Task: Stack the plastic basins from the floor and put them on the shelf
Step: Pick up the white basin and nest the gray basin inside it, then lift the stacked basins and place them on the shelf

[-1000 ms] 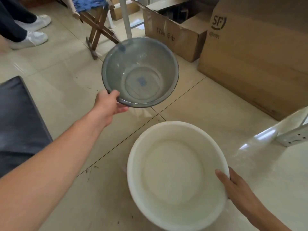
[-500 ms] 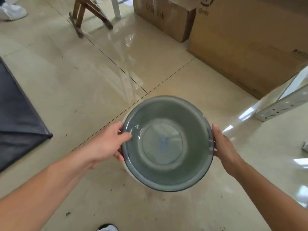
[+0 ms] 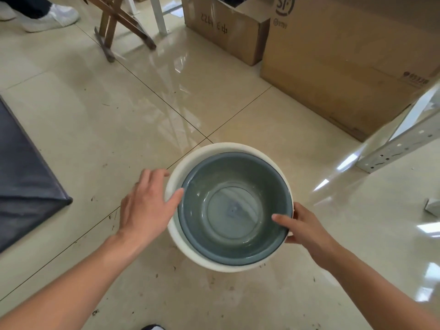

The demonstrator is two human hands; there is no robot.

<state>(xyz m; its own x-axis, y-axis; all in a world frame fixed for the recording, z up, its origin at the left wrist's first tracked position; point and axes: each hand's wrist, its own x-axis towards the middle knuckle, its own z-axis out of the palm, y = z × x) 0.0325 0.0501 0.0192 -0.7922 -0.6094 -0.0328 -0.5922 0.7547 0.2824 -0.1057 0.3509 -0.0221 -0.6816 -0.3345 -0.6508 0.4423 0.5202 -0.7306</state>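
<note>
A translucent grey basin point(image 3: 233, 210) sits nested inside a larger white basin point(image 3: 214, 148) on the tiled floor, low in the middle of the head view. My left hand point(image 3: 145, 206) rests against the white basin's left rim, fingers spread and thumb tip touching the grey rim. My right hand point(image 3: 307, 225) pinches the right edge of both basins, with its thumb inside the grey basin and its fingers under the rim.
Two cardboard boxes point(image 3: 333, 55) point(image 3: 226, 27) stand at the back right. A perforated white metal shelf post point(image 3: 400, 144) slants in at the right. A dark mat point(image 3: 21, 175) lies at the left. A wooden folding stand point(image 3: 119, 27) and another person's shoes point(image 3: 47, 17) are at the back left.
The grey basin came down from my left hand's raised grip into the white basin. My left hand let go of its rim and spread open. My right thumb moved inside the grey basin.
</note>
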